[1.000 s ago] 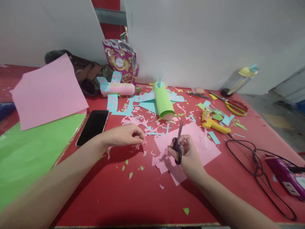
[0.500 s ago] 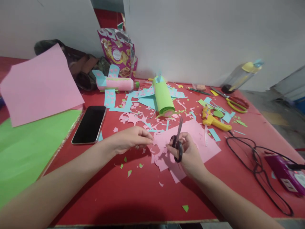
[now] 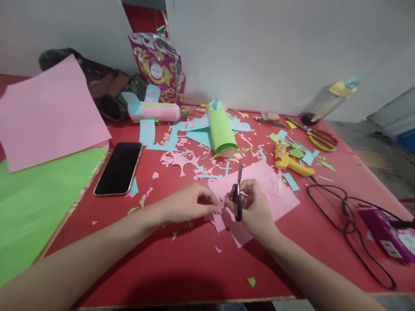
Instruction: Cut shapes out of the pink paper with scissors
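My right hand [image 3: 254,207] is wrapped around black-handled scissors [image 3: 238,201], whose blades point up and away from me. Its thumb and a fingertip come together beside the handles. Just left of it, my left hand [image 3: 191,202] is in a pinch, its fingertips close to the right thumb. Small pink bits show at those fingertips, but what they grip is too small to make out. Beneath both hands lie pink paper sheets [image 3: 279,194] with ragged cut edges. Beyond them a light green paper-wrapped tube [image 3: 222,131] with blue wings rests on paper scraps.
A phone [image 3: 119,168] lies left, beside pink paper [image 3: 52,116] and green paper [image 3: 29,216]. A pink-wrapped bottle [image 3: 160,112] and a snack bag [image 3: 158,69] are behind. On the right are a yellow glue gun [image 3: 295,166], its cord, larger scissors [image 3: 319,140] and a purple power box [image 3: 385,237].
My left hand has moved right and slightly nearer me, closing the gap to my right hand. The scissors have turned more edge-on and upright in my right hand.
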`<state>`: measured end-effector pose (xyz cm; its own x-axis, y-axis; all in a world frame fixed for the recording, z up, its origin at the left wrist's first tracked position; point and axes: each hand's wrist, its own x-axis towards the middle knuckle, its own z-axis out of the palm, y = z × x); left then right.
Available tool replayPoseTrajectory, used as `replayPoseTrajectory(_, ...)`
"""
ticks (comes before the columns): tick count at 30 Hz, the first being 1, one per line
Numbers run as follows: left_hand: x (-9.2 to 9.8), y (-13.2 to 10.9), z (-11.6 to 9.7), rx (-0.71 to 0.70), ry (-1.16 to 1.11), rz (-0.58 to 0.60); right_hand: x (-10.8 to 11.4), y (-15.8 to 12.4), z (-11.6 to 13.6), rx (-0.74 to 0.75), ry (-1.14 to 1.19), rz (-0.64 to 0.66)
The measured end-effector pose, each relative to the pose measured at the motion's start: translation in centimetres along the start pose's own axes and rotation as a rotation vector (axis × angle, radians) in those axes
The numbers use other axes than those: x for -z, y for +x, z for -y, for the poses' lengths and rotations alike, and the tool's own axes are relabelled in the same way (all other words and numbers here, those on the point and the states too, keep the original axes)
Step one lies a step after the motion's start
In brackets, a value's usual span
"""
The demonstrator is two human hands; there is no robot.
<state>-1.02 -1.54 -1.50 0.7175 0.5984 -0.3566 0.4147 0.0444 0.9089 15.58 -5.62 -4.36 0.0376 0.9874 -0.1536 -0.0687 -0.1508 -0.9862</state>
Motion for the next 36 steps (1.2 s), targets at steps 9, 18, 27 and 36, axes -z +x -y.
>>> replayPoseTrajectory(9,-0.6,0.0,0.0,-0.066,0.200,-0.135,-0.1,-0.5,-0.3,-0.013,-0.018,0.057)
replayPoseTrajectory(18,0.2,0.0,-0.3,-0.030,0.074,-0.134,-0.2,0.0,0.7,-0.040,0.083,-0.020)
replayPoseTrajectory(27,-0.2,0.2,-0.2,-0.038,0.088,-0.127,-0.4,0.0,0.7,-0.060,0.128,-0.004)
replayPoseTrajectory(36,3.4,-1.2,0.6,0.029,0.674,-0.071,0.0,0.1,0.8,-0.015,0.048,-0.039)
